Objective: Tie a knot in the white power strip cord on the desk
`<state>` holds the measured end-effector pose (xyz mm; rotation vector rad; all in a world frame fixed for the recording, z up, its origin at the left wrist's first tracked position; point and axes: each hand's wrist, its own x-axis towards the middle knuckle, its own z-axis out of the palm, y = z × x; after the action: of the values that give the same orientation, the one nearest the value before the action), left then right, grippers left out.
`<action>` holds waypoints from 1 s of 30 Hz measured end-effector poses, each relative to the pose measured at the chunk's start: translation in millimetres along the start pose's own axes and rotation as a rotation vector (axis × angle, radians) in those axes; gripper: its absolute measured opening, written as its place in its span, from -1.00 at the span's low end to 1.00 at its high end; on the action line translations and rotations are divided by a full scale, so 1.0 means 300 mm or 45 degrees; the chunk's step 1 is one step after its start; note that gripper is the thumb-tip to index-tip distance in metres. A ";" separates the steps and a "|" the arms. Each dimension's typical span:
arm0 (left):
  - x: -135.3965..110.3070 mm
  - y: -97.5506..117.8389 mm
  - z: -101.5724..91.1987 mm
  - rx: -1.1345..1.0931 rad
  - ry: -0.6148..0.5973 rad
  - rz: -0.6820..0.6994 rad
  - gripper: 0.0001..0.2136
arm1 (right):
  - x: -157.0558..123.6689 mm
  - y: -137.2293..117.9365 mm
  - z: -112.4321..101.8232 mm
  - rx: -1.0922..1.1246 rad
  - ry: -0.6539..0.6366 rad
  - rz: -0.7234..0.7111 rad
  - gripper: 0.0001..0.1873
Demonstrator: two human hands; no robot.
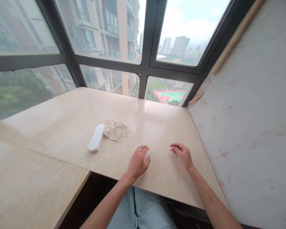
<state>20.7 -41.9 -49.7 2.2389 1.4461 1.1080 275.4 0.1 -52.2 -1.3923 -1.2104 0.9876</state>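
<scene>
My left hand (139, 161), with a ring on one finger, is over the front part of the pale stone-like countertop (154, 127). Its thumb stands apart from loosely bent fingers, and it holds nothing. To the right, my right hand (181, 154) is also over the countertop, its fingers loosely curved, with nothing seen in them. A white power strip (96, 138) lies face down or on its back, left of my left hand and apart from it. Its white cord (119, 128) is loosely coiled beside it, with the plug (106, 132) close to the strip's side.
Dark-framed windows (146, 47) rise behind the countertop. A wall with flowered paper (243, 127) borders it on the right, its paper peeling near the window. Another counter section (26, 187) extends at the left front, with a dark gap beside my legs (143, 210).
</scene>
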 end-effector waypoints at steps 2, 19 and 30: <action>0.039 0.025 0.072 -0.123 -0.079 0.020 -0.73 | 0.007 0.029 -0.079 0.091 0.210 0.006 -0.85; 0.105 0.022 0.177 -0.324 -0.205 -0.024 -0.86 | -0.007 0.055 -0.113 0.073 0.298 0.015 -0.87; 0.102 0.019 0.176 -0.347 -0.194 -0.021 -0.86 | -0.020 0.054 -0.104 -0.035 0.289 -0.029 -0.85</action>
<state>68.8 -8.6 -68.1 2.0674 1.1736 1.0345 307.5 -11.0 -63.2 -1.4658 -1.0716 0.7760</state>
